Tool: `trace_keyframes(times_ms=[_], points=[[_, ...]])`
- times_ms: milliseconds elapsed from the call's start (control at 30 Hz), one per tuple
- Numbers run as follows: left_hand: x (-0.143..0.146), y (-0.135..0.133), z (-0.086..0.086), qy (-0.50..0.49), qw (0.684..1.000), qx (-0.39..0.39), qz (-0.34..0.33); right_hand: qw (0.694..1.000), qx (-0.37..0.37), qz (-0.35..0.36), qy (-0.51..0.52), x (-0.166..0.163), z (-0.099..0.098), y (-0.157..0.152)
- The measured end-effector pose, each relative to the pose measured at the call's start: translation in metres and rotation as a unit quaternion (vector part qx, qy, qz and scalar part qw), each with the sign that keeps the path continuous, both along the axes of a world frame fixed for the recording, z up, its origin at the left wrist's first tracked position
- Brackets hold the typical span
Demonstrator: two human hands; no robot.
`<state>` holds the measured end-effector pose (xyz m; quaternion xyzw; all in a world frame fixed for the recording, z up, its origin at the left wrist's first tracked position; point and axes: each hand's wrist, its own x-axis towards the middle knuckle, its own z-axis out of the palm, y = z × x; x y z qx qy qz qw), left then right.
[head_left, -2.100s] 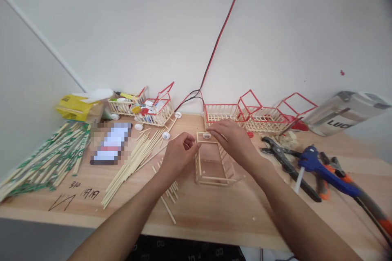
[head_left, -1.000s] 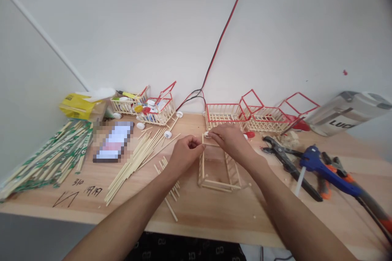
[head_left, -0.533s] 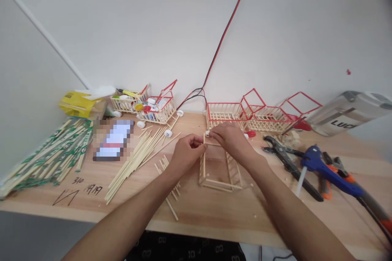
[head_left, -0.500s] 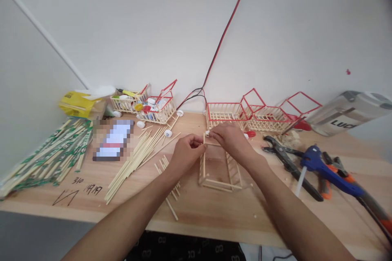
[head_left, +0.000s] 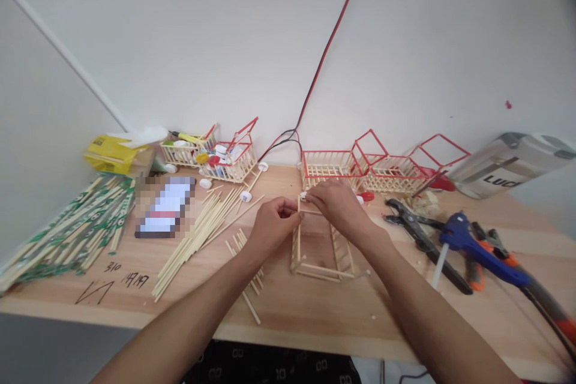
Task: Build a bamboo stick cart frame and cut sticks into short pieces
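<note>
A small box-shaped frame of thin wooden sticks (head_left: 326, 272) stands on the table in front of me. My left hand (head_left: 276, 222) is closed in a pinch on its far left corner, thumb and forefinger at the upper stick. Just beyond, my right hand (head_left: 335, 204) comes down from above with its fingertips pressed together at the far end of the frame. Whatever those fingertips hold is hidden. Loose short sticks (head_left: 252, 303) lie left of the frame, and a pile of longer sticks (head_left: 198, 240) lies past them.
Stick baskets with red rims (head_left: 330, 153) line the wall. On the right lie black-handled pliers (head_left: 418, 240), a blue glue gun (head_left: 463, 234) and a clear labelled container (head_left: 508, 168). Wrapped chopsticks (head_left: 76, 228), a phone (head_left: 168, 204) and a yellow packet (head_left: 110, 153) are on the left.
The view has shifted very slightly. Both hands stay at the far end of the stick frame, with hardly any visible movement.
</note>
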<state>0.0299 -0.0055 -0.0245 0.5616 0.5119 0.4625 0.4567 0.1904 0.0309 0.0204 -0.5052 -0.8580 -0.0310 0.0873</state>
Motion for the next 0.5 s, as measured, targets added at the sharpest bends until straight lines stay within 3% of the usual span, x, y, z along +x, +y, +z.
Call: trace_keyframes(times_ms=[500], points=[[-0.0005,0.0007,-0.0003,0.007,1.0,0.011,-0.013,0.999,0.01,0.0,-0.045,-0.0037,0.0029,-0.0031]])
